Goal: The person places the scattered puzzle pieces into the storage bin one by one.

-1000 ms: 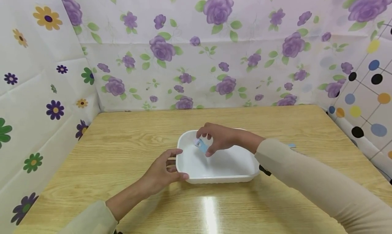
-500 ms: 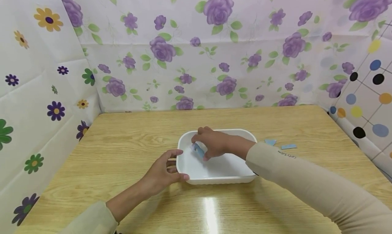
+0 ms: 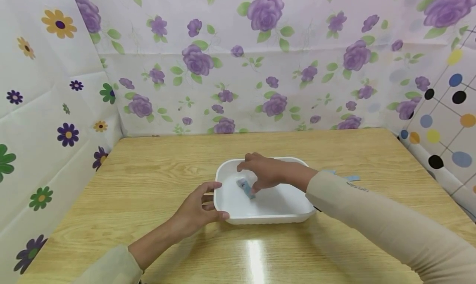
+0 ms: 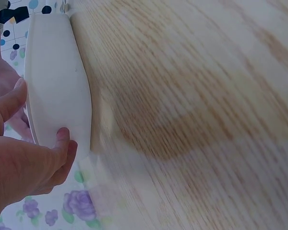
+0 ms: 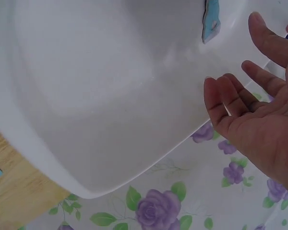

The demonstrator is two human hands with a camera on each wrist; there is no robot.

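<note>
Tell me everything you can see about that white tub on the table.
The white tub is a shallow rectangle with rounded corners, smooth and plastic-looking, with a thin rim around its open top. It stands upright on the wood-grain table. The left hand holds its left end, thumb at the near corner. A small light-blue piece lies inside, toward the left, and the right hand is over it, fingers loose.

A flat light-blue strip with a pale tip (image 5: 211, 21) is being supported by a smooth white round-cornered tub (image 5: 86, 72). Apart from it, the bare right grip (image 5: 264, 120) is being held, fingers loosely bent. A wood-grained counter (image 5: 19, 187) and white rose-printed cloth (image 5: 158, 211) are being partly hidden.
</note>
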